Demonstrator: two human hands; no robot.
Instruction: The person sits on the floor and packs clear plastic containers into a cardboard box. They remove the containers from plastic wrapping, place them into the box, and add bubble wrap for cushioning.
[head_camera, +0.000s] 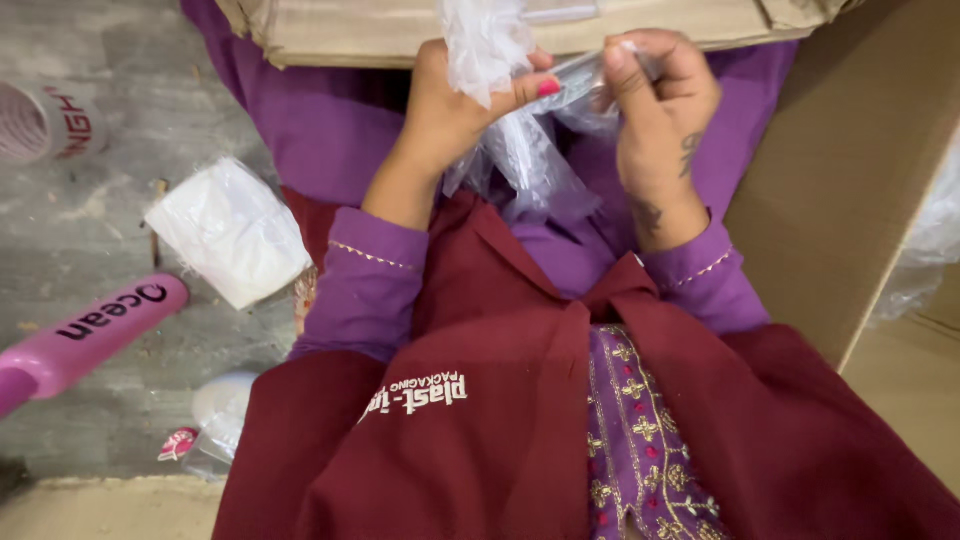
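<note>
Both hands raised over lap, left hand (450, 105) and right hand (660, 100) each pinching one clear bag (525, 150); one white packet (230, 230) on floor.

Both hands meet at twelve o'clock over the lap — left hand (450, 105) and right hand (660, 110) touching one plastic bag (525, 150). A box (500, 30) lies beyond them. At nine o'clock, on the floor (70, 220) — a packet (228, 230); a bottle (85, 335) nearer.

Pink bottle (85, 335), white packet (228, 230) (floor).
</note>
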